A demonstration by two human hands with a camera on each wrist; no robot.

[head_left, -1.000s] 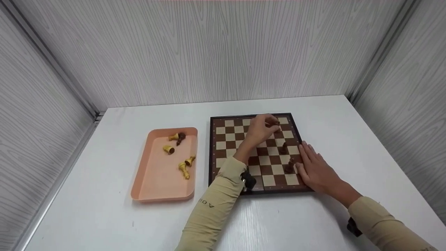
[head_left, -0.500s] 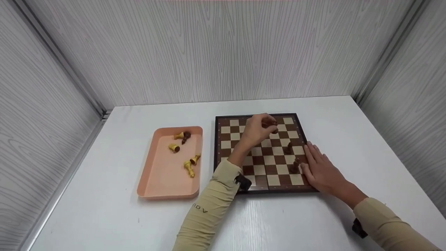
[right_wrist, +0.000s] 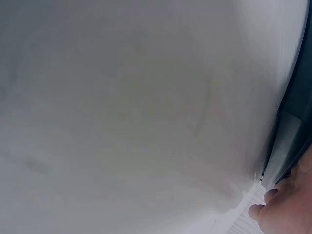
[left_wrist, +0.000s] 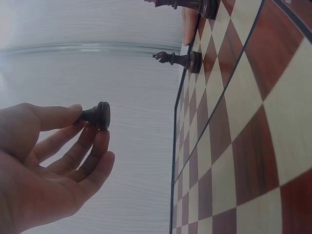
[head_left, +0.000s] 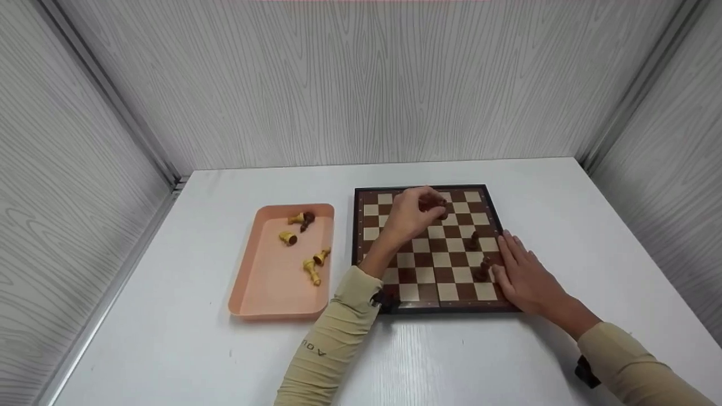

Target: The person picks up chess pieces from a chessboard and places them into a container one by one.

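Observation:
My left hand (head_left: 407, 217) is over the back part of the chessboard (head_left: 424, 260). Its thumb and fingertips pinch a dark chess piece (left_wrist: 102, 116), whose round base shows in the left wrist view while the upper part is hidden by the fingers. The piece hangs above the squares. My right hand (head_left: 530, 282) rests along the board's right edge, fingers straight; part of it shows in the right wrist view by the board's side. Near it, a dark bishop (left_wrist: 180, 61) and a taller dark piece (head_left: 483, 269) stand upright on the board.
Left of the board lies a shallow pink tray (head_left: 254, 282). Several yellow pieces (head_left: 311, 272) and one dark piece (head_left: 307, 221) lie on their sides in it. Pale wood-grain panels (head_left: 361, 84) surround the white table (head_left: 169, 349).
My left hand, still pinching the dark piece, has moved a little left and nearer over the board. The head view has shifted slightly. My right hand stays at the board's edge.

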